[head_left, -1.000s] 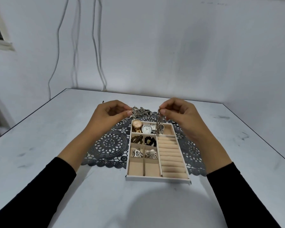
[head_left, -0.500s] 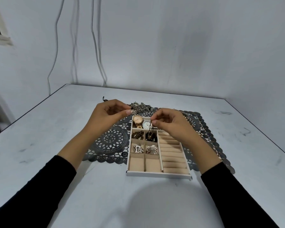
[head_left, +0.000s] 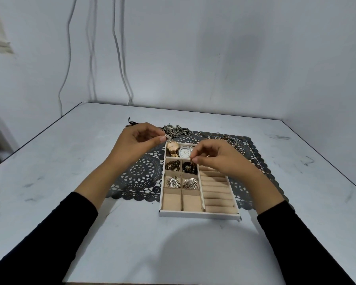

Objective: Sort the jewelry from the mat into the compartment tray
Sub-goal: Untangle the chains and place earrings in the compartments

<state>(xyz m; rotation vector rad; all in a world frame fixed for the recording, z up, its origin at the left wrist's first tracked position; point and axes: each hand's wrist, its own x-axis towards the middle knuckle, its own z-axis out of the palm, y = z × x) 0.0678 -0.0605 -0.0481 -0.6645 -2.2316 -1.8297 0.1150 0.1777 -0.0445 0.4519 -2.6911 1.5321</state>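
Two black fabric sleeves [head_left: 56,233] come over the pale, scuffed table top [head_left: 49,161] from 7 and 5 o'clock. The dial is centred on the rectangular white-rimmed tray with beige velvety compartments [head_left: 199,214], and 12 points away from the person. The tray lies across a dark grey lace-cut mat [head_left: 140,177], with its near rim past the mat's scalloped edge.

The two nearest square cells, at 7 o'clock, show only lining. Padded ring rolls [head_left: 216,190] fill the long strip from 5 to 2 o'clock. The next cells out hold two silver fan-shaped brooches [head_left: 173,182], and beyond them are two heaps of dark beaded links [head_left: 173,165].

The right hand [head_left: 220,159] hovers at 1 o'clock. Its thumb and forefinger are pressed together on a tiny piece [head_left: 192,159], too small to identify, above the right-hand bead cell. The other fingers are loosely curled.

The far cell holds a round gold-toned metal watch [head_left: 172,147] and a round silver watch with a white dial [head_left: 184,152]. Their lettering is too small to read.

The left hand [head_left: 140,140], at 11 o'clock just off the tray's far corner, pinches one end of a silver link chain [head_left: 177,130] between thumb and forefinger. The rest of the chain is heaped on the mat's far edge at 12 o'clock. Thin metal bangles [head_left: 232,140] lie on the mat at 1 o'clock. Pale cables [head_left: 119,58] hang down the grey wall.
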